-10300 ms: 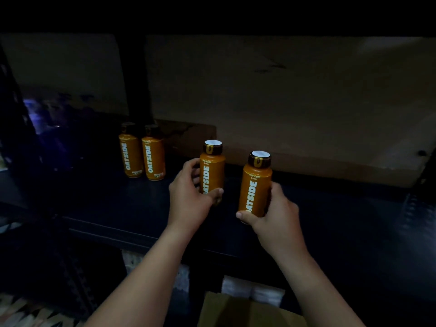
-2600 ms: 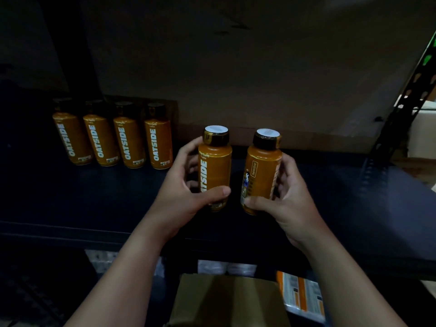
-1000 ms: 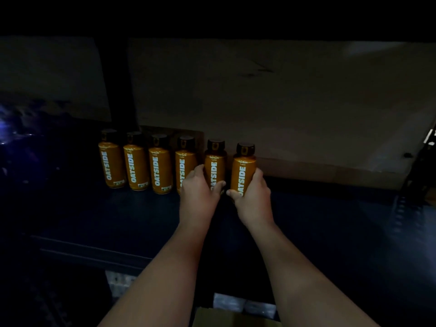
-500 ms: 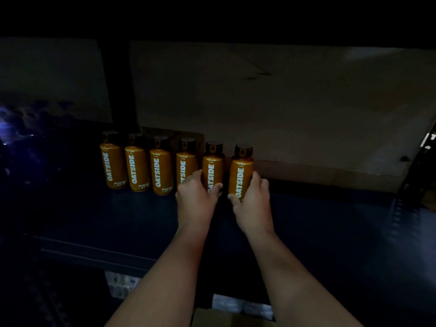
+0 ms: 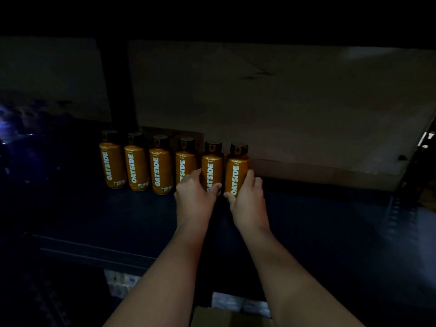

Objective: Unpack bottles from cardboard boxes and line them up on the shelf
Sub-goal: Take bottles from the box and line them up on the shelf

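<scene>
Two hands at the right end of a row of orange bottles, upright along the back of the dark shelf (image 5: 330, 220); left hand (image 5: 194, 201) curls around the fifth bottle (image 5: 211, 166), right hand (image 5: 247, 201) around the sixth bottle (image 5: 237, 171). Risk, as judged: a careless release or a knuckle brushing the fourth bottle (image 5: 185, 161) could tip the tightly packed row, domino-fashion. Count: six bottles; two hands; one cardboard box (image 5: 226, 318), its edge showing below.
</scene>
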The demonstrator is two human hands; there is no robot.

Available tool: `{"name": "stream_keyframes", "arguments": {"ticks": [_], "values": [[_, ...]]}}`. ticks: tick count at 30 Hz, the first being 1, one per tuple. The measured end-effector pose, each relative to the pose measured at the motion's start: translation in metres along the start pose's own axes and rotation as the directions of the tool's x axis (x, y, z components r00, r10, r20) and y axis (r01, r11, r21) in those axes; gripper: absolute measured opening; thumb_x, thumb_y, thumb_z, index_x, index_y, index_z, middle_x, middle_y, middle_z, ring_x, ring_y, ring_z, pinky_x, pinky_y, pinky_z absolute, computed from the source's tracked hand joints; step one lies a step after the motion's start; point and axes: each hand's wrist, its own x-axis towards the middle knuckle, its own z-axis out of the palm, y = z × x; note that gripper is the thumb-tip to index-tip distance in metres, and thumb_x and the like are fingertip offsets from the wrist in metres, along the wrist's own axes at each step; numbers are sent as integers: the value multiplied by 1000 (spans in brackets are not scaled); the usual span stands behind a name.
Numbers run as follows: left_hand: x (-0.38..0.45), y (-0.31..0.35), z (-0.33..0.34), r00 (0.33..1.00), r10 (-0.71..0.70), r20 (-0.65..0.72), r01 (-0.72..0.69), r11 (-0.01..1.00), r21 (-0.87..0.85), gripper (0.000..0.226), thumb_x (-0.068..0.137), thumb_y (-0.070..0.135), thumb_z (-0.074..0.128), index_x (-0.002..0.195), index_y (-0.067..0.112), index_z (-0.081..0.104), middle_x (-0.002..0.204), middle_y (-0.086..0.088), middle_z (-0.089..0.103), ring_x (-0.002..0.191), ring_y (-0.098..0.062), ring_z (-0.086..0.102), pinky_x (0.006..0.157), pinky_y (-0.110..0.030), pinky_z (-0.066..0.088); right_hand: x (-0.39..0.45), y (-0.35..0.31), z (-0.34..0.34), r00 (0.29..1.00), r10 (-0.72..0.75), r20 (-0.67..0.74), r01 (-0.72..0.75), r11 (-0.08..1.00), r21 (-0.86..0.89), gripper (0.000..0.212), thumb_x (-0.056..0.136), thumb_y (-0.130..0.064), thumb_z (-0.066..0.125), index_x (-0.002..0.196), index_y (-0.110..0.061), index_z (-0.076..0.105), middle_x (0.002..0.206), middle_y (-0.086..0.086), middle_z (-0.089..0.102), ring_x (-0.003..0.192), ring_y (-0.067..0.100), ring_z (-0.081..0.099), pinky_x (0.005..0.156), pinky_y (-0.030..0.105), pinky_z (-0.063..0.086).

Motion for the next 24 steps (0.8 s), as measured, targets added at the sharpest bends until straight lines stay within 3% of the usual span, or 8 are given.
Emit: {"name": "stream_keyframes", "arguments": {"ticks": [6, 14, 19, 24], "values": [[0, -2, 2, 1000, -6, -7, 6, 1000, -15, 58, 81, 32, 85, 133, 16, 62, 124, -3, 69, 113, -15, 66, 94, -40, 60, 0, 0, 1, 1000, 23, -9, -23, 1000, -9, 87, 94, -27, 71, 158, -15, 14, 146, 8, 34, 135, 25, 44, 104, 37, 46], [-3, 0, -1, 1000, -26, -2, 26, 1000, 2, 46, 81, 31, 86, 120, 14, 68, 112, -3, 72, 104, -15, 69, 90, -34, 59, -1, -1, -1, 1000, 17, -17, -17, 1000, -3, 88, 93, -28, 71, 158, -15, 14, 146, 8, 35, 134, 25, 45, 104, 38, 48], [-6, -3, -8, 996, -82, -48, 80, 996, -28, 58, 77, 37, 88, 127, 16, 65, 116, 0, 71, 99, -11, 68, 74, -21, 50, -5, -4, -10, 996, 81, 28, -83, 994, 72, 96, 92, -28, 73, 161, -19, 7, 154, 8, 28, 139, 26, 41, 107, 39, 45], [-27, -1, -31, 994, -89, -56, 80, 985, -152, 41, 83, 32, 84, 117, 14, 69, 88, 8, 69, 82, -4, 67, 71, -14, 49, -34, -2, -35, 988, 138, 67, -148, 975, 164, 94, 93, -15, 72, 162, -15, 8, 155, 9, 27, 137, 22, 43, 104, 25, 39]]}}
